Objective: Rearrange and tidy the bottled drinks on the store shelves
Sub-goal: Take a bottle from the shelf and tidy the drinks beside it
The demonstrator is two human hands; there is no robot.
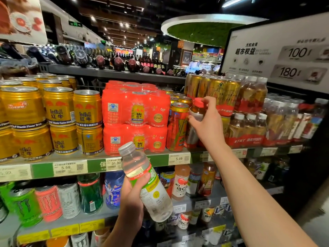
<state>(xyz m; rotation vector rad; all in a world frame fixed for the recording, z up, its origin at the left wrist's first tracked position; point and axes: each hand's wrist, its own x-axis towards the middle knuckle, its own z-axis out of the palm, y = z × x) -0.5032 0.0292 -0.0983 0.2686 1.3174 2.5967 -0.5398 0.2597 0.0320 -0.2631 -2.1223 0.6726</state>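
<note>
Store shelf [160,158]: right hand [207,122] grips red-capped bottle [196,111]; left hand [131,202] grips clear bottle [146,180].

The shelf [160,158] is packed tight: the bottle [195,120] is flanked by a tall can [177,127] and wrapped packs [247,129]; room is left only in front.

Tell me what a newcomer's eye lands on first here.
Probably the two hands mid-frame: the left hand holds a clear bottle low in the centre, while the right hand grips a red-capped brown bottle on the upper shelf. Left of them sit bright red multipacks and gold cans.
</note>
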